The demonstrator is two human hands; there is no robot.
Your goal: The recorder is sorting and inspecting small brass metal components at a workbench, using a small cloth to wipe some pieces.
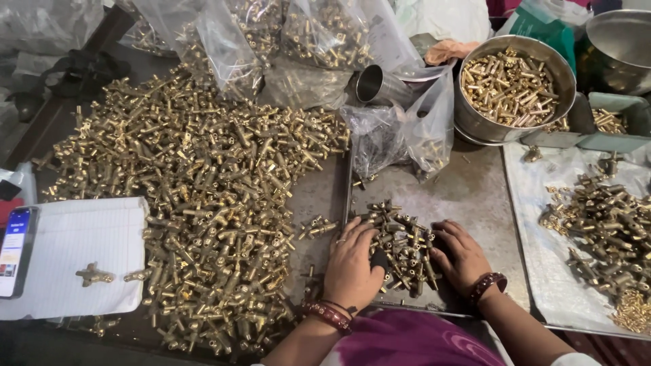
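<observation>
Item one: small cluster of brass tee fittings, lying on a dark metal tray directly before the person. I log both hands at this cluster.

Left hand: palm down, fingers loosely curved, resting on the cluster's left edge; a ring on one finger, bangles at the wrist. It covers a few pieces, but I cannot tell whether it actually grips any.

Right hand: palm down, fingers spread flat against the cluster's right edge, touching the fittings; nothing visibly clasped. A dark red bracelet at the wrist.

Item two: large heap of brass fittings, spread over the table to the left of the tray, well apart from the hands.

Item three: white lined paper at far left, with one fitting lying on it and a phone beside it.

Item four: round steel bowl of small brass pins at upper right.

Item five: clear plastic bags of parts along the top, one steel cup among them.

Item six: second pile of fittings on a pale sheet at right.
</observation>
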